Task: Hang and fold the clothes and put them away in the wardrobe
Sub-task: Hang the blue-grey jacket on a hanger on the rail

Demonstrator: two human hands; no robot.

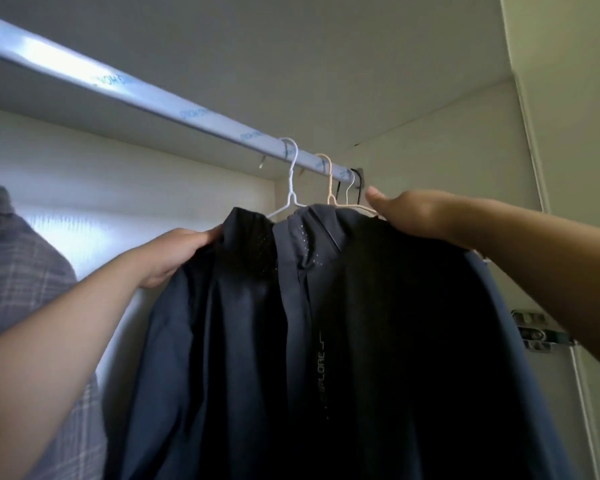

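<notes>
A dark navy jacket [343, 341] hangs from a white hanger [291, 181] hooked over the wardrobe rail [146, 102]. My left hand [177, 254] grips the jacket's left shoulder next to the collar. On the right shoulder my right hand [413, 216] holds the fabric, thumb stretched out on top, beside a beige hanger [329, 188]. Behind that, a third white hanger hook [351, 181] sits at the rail's right end. The jacket's lower part runs out of the frame.
A grey plaid shirt [25, 289] hangs at the left. The wardrobe's side wall [430, 150] and a metal door hinge [537, 330] are close on the right. The top panel [291, 64] lies just above the rail.
</notes>
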